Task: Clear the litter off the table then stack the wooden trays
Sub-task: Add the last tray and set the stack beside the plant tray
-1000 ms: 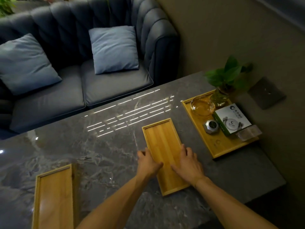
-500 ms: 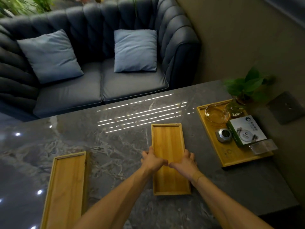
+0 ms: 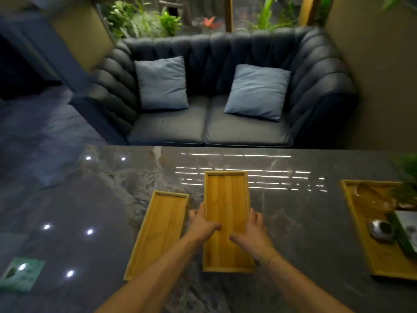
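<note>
since earlier, held tray [image 3: 226, 213] now sits just right of second tray [image 3: 161, 231]; left hand [image 3: 202, 224] and right hand [image 3: 252, 231] grip its sides. stacking step; next needs lift over second tray.

A dark blue tufted sofa [image 3: 225, 86] stands across the room, its back to a window [image 3: 203, 16] full of green plants [image 3: 144, 21]. Two pale blue cushions [image 3: 161, 83] lean against the backrest, one on each seat, well apart. Olive-tan walls [image 3: 372, 64] close in on both sides of the sofa. The light is dim. The dark marbled table [image 3: 90, 211] is glossy and throws back small round ceiling lights on the left and thin bright streaks nearer the sofa. The dark floor [image 3: 33, 132] on the left is blurred.
</note>
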`<state>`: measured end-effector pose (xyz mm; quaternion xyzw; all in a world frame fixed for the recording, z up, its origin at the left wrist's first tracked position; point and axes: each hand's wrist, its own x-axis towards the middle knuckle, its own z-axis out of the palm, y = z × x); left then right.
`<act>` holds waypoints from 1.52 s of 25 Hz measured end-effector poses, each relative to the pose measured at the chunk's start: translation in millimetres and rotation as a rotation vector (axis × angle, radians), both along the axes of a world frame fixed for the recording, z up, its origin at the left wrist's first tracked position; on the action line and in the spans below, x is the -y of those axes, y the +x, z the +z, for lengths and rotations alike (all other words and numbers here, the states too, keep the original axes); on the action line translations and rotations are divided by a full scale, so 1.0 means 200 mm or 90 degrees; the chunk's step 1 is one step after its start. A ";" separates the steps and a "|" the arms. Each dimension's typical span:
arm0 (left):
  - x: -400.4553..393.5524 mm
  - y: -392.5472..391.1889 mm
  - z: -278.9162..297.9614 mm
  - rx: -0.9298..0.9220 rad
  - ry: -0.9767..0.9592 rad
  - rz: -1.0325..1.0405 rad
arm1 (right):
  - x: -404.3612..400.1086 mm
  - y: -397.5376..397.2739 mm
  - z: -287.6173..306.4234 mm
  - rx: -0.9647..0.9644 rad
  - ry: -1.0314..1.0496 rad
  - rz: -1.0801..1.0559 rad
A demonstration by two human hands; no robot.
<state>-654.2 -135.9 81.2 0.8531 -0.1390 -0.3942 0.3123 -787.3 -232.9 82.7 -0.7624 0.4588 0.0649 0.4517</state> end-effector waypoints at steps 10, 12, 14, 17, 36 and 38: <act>-0.76 0.67 -0.08 -0.002 0.069 -0.046 | -0.76 0.63 0.01 -0.062 0.041 0.020; -0.86 0.74 -0.14 -0.028 0.083 -0.055 | -0.88 0.70 -0.03 -0.080 0.065 -0.006; -0.93 0.77 -0.20 -0.051 0.101 -0.076 | -0.97 0.73 -0.05 -0.106 0.071 -0.030; -0.95 0.79 -0.23 -0.069 0.107 -0.107 | -1.04 0.74 -0.07 -0.136 0.067 -0.049; -1.35 0.62 -0.26 0.142 -0.048 -0.475 | -1.15 0.35 -0.21 -0.158 -0.141 0.291; -1.42 0.61 -0.32 0.156 -0.047 -0.543 | -1.16 0.30 -0.25 -0.172 -0.118 0.308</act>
